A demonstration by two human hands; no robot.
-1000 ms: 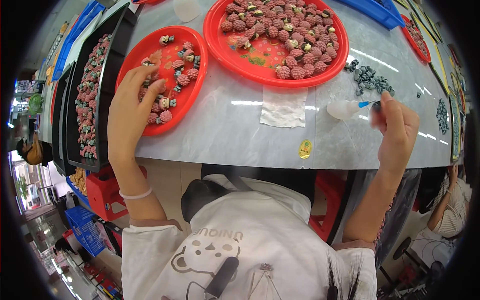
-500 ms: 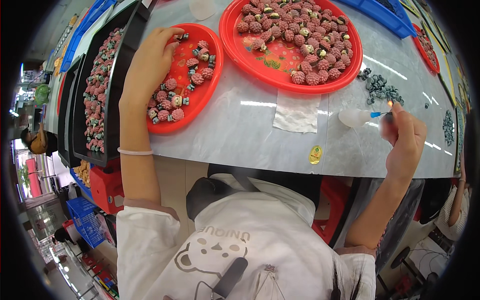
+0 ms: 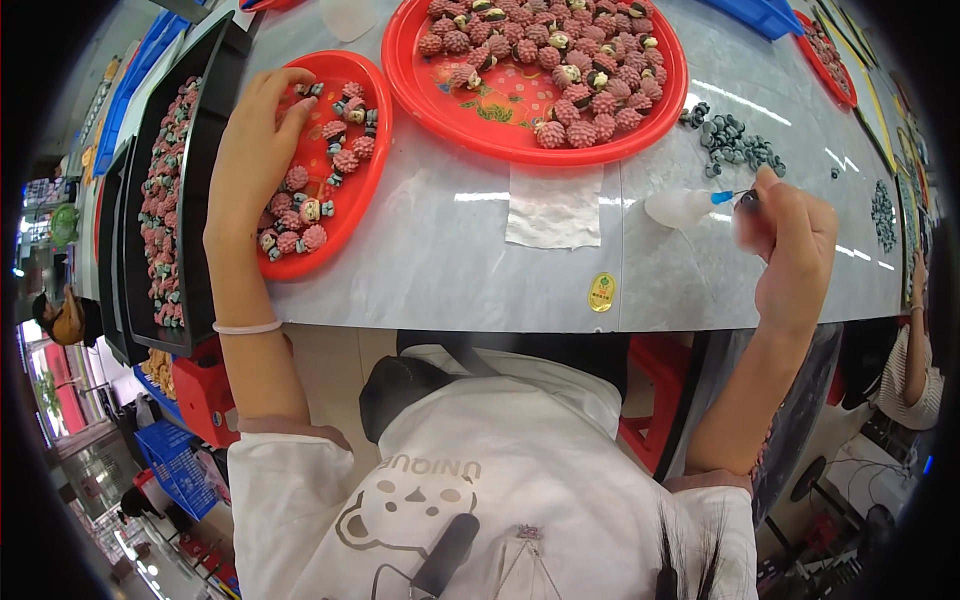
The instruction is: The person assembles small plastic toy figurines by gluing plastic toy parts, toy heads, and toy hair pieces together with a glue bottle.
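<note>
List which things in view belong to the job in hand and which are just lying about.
Likely in the job: small red tray under the left hand; dark piece in the right hand; blue-tipped bottle; dark pile.

Seemingly just lying about: white sheet; yellow sticker; blue crate, lower left.

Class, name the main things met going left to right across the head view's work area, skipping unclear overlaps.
Long black tray → smaller red tray → larger red tray → white bottle → right hand → far-right cluster of dark pieces.
</note>
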